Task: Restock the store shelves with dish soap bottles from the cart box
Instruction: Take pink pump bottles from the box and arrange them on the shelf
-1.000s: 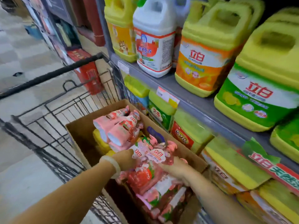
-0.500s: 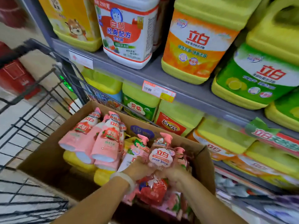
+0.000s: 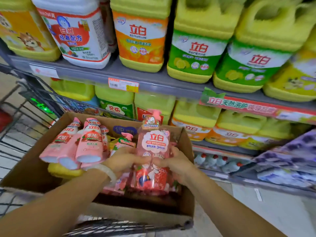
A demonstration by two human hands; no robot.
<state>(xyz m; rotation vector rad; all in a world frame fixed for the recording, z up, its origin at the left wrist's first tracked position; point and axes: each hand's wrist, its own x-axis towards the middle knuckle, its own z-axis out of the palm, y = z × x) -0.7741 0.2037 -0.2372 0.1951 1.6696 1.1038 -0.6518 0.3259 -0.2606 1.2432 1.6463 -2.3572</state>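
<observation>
Both hands met over the cardboard box [image 3: 29, 170] that sat in the wire cart [image 3: 20, 120]. The left hand [image 3: 122, 162] and the right hand [image 3: 172, 164] were clenched on the same pink pump bottle [image 3: 154, 142], one on each side of its lower half, fingers wrapped round the front. That grip held the bottle upright, with its pump head level with the far rim of the box. A pale bangle [image 3: 108, 171] sat on the left wrist.

Directly beneath the held bottle, more red and pink packs [image 3: 148, 182] lay in the right part of the box, though motion blur made it hard to tell whether the held bottle touched them. At the left of the box a bundle of pink bottles [image 3: 77, 147] lay tilted with bases toward the camera, resting on a yellow container [image 3: 63, 171]. Another pink pump bottle [image 3: 124, 142] showed just left of the held one, partly hidden by the left hand.

Behind the cart stood the store shelves. The upper shelf [image 3: 153, 81] carried big jugs: a white jug [image 3: 77, 35], an orange-labelled jug [image 3: 140, 38] and green-labelled jugs [image 3: 196, 53]. A price tag [image 3: 123, 84] hung on the shelf edge. The shelf below [image 3: 225, 147] held more yellow jugs [image 3: 195, 120].
</observation>
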